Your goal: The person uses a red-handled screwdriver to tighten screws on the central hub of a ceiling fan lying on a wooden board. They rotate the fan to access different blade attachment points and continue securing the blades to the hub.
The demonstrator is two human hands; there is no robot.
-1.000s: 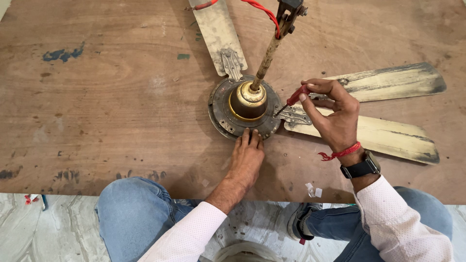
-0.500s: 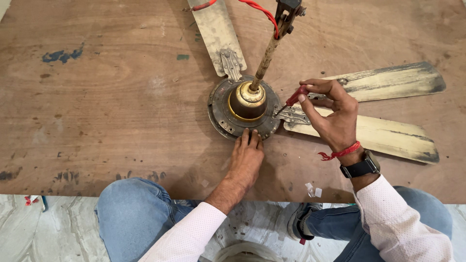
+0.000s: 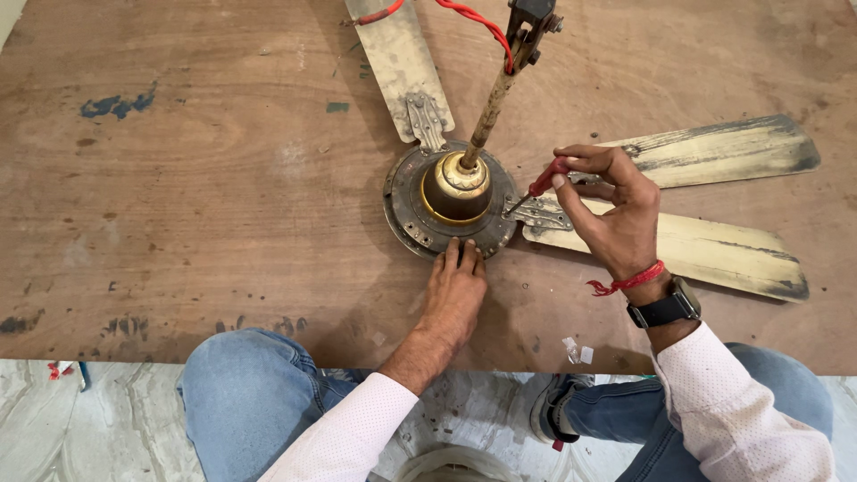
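Your right hand (image 3: 616, 219) gripped the red-handled screwdriver (image 3: 536, 188) at a blade-bracket screw; your left hand (image 3: 455, 290), fingers extended, steadied the round rusty fan motor housing (image 3: 449, 201). Three cream blades (image 3: 687, 245) were attached.

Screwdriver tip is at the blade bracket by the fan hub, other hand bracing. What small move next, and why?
Probably seat and turn the red-handled screwdriver: the right hand holds its tip at the blade bracket, while the left hand presses against the motor housing, steadying it.

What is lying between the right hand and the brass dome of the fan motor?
In the head view, the red-handled screwdriver held by the right hand reaches toward the brass dome, its tip over the blade bracket.
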